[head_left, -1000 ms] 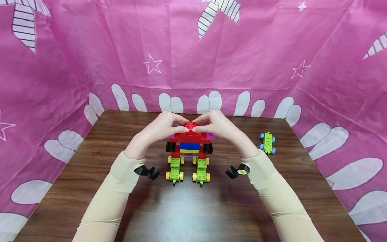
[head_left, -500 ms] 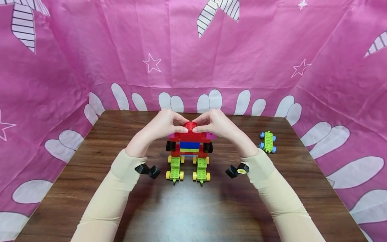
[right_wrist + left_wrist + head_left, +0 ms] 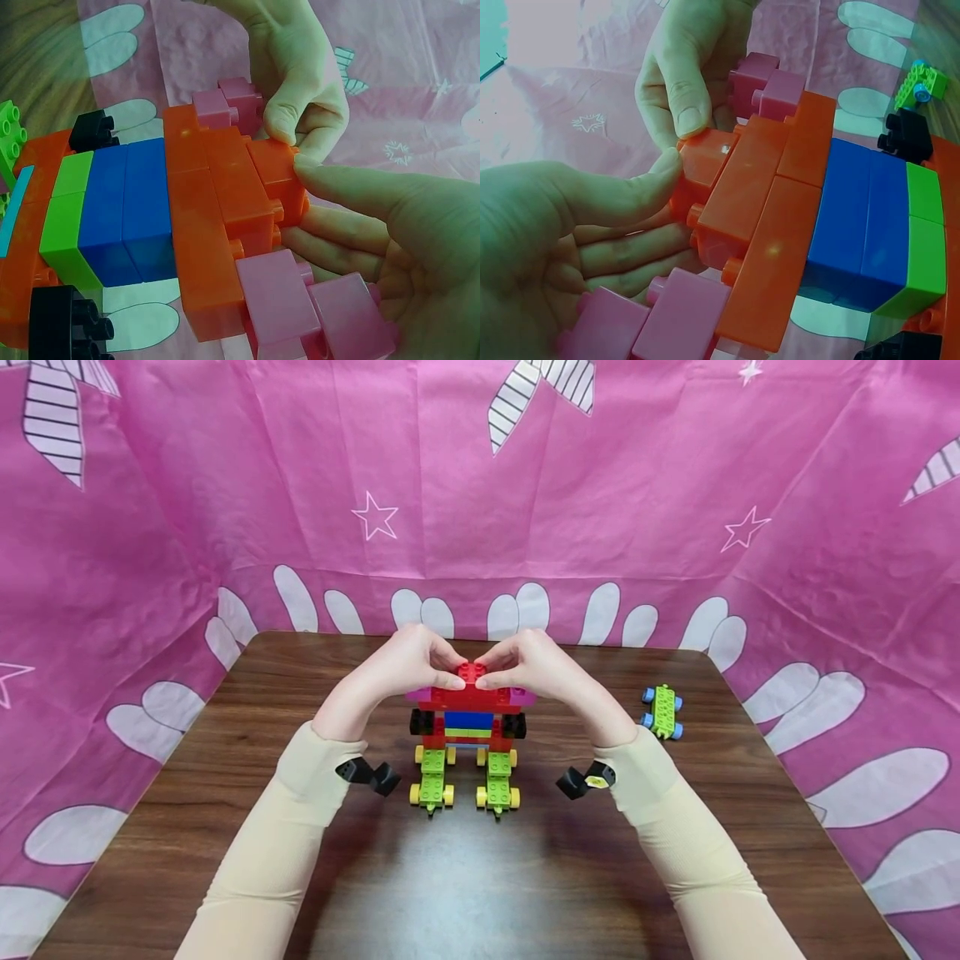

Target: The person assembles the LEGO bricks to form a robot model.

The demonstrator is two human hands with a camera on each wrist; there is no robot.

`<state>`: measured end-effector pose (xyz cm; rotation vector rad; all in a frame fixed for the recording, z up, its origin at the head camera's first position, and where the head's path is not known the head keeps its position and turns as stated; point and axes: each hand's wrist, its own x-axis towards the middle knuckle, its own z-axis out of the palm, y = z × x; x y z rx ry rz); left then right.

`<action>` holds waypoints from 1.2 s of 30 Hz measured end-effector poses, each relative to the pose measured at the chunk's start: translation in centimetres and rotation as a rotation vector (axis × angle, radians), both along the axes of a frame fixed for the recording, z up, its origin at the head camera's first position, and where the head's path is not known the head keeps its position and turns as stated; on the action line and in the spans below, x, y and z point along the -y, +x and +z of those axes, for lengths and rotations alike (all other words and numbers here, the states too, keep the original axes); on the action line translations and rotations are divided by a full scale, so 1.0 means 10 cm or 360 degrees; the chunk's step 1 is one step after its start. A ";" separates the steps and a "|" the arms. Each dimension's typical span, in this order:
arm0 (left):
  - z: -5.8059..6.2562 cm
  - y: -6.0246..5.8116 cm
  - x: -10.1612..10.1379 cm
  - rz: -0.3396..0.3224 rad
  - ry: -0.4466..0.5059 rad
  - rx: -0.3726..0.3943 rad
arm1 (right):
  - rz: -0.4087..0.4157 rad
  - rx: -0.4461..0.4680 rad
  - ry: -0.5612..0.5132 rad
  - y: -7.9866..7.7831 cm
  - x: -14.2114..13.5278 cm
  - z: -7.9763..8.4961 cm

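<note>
A tall toy built of interlocking blocks stands upright on the table. At its top is a small red brick (image 3: 472,672), pinched between thumb and fingers by my left hand (image 3: 411,662) from the left and my right hand (image 3: 538,665) from the right. Below it come wider red bricks (image 3: 784,225), then blue bricks (image 3: 124,214) and lime green ones (image 3: 67,210). Pink bricks (image 3: 682,307) stick out at both sides near my palms. Black bricks (image 3: 422,722) flank the middle. Two green wheeled bases (image 3: 432,777) with yellow wheels form the feet.
A separate green wheeled base (image 3: 663,712) with blue wheels lies on the right of the wooden table (image 3: 225,760). Pink printed cloth (image 3: 465,527) walls in the back and sides. Each wrist carries a black camera mount (image 3: 371,775).
Both hands stay on the top red brick. My left hand's knuckles have risen slightly, and the toy has hardly shifted.
</note>
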<state>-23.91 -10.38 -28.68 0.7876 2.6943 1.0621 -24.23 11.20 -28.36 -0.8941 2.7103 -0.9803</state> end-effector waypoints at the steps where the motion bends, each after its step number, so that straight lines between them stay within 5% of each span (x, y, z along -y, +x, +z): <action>1: 0.00 0.00 0.00 -0.0004 0.0004 0.0006 | -0.0002 0.0003 0.0001 0.00 0.00 0.00; 36: 0.05 0.02 -0.01 0.0004 -0.0027 0.0003 | 0.0031 -0.0034 0.0128 -0.01 0.03 0.08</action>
